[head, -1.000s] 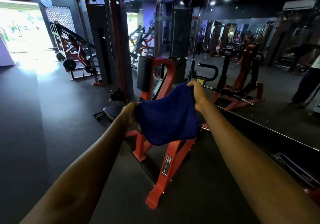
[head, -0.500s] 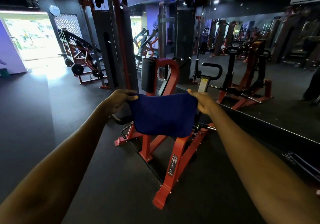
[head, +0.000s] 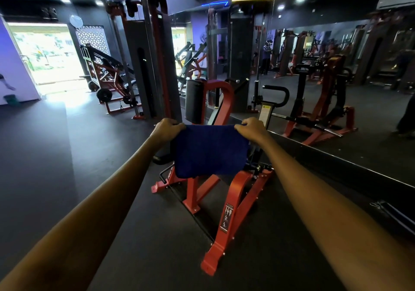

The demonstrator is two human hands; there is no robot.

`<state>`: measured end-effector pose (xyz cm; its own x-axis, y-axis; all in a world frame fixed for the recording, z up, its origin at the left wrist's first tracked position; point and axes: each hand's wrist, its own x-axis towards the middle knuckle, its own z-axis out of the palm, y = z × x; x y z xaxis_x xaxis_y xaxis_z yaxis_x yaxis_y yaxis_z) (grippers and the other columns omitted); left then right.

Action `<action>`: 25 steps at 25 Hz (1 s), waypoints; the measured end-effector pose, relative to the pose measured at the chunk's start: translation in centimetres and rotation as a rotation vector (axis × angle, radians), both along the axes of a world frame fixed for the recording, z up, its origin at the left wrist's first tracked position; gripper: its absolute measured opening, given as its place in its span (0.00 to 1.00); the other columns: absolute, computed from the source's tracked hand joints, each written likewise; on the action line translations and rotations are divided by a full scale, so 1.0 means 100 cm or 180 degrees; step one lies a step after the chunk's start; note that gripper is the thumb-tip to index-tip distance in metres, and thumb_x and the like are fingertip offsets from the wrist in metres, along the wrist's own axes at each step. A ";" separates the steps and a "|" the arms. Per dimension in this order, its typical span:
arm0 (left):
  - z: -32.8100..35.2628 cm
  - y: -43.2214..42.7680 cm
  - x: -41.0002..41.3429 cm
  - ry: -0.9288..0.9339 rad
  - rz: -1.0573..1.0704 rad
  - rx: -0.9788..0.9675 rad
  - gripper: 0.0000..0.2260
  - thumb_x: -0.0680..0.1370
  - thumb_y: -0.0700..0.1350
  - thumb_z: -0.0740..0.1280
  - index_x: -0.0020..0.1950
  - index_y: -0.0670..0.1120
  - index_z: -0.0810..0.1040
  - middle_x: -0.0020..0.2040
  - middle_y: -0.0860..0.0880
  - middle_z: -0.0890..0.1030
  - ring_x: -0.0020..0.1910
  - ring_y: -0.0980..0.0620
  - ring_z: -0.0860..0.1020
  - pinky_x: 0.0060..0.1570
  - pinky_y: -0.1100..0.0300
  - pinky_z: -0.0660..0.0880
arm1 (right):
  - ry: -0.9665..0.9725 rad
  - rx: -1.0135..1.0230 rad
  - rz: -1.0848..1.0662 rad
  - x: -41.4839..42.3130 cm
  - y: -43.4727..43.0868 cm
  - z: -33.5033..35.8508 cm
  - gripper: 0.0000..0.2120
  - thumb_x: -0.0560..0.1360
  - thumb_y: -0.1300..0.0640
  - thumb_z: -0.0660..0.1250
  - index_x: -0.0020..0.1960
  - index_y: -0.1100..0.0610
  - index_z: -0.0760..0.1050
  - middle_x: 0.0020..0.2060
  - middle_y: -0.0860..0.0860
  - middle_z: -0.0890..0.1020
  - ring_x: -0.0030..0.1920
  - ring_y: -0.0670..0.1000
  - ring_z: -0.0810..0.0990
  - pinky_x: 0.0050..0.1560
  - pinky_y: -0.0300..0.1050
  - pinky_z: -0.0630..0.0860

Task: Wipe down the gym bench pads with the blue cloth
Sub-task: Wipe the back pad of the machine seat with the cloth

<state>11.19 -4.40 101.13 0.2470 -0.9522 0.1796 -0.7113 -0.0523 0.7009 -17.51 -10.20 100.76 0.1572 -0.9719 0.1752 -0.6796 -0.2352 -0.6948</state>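
A blue cloth (head: 210,150) hangs stretched flat between my two hands at arm's length. My left hand (head: 167,127) pinches its upper left corner and my right hand (head: 251,126) pinches its upper right corner. Behind the cloth stands a red-framed gym machine (head: 233,205) with an upright black pad (head: 194,101) just above the cloth's top edge. The cloth hides the machine's seat, apart from a dark edge at the lower left (head: 162,156).
A wall mirror (head: 336,77) runs along the right, with its dark base ledge (head: 336,162) beside the machine. A tall weight-stack tower (head: 152,66) stands behind on the left. A plate-loaded machine (head: 107,81) sits near the bright doorway. Dark rubber floor (head: 56,156) spreads left.
My hands have drawn the cloth's top edge out straight and level, so the bunched cloth now hangs flat. The view has come closer to the red machine.
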 end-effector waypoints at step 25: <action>0.025 -0.016 -0.062 0.1893 0.0150 -0.0418 0.16 0.72 0.47 0.77 0.53 0.41 0.78 0.49 0.41 0.84 0.49 0.43 0.84 0.54 0.42 0.82 | -0.0123 0.0030 0.0952 0.099 0.030 -0.008 0.62 0.65 0.42 0.79 0.83 0.50 0.39 0.76 0.61 0.63 0.68 0.64 0.74 0.63 0.60 0.78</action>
<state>5.01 -6.00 103.59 0.3822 -0.9171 0.1131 -0.1949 0.0396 0.9800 -7.58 -7.21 99.94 0.4302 -0.8850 0.1778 -0.5541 -0.4144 -0.7220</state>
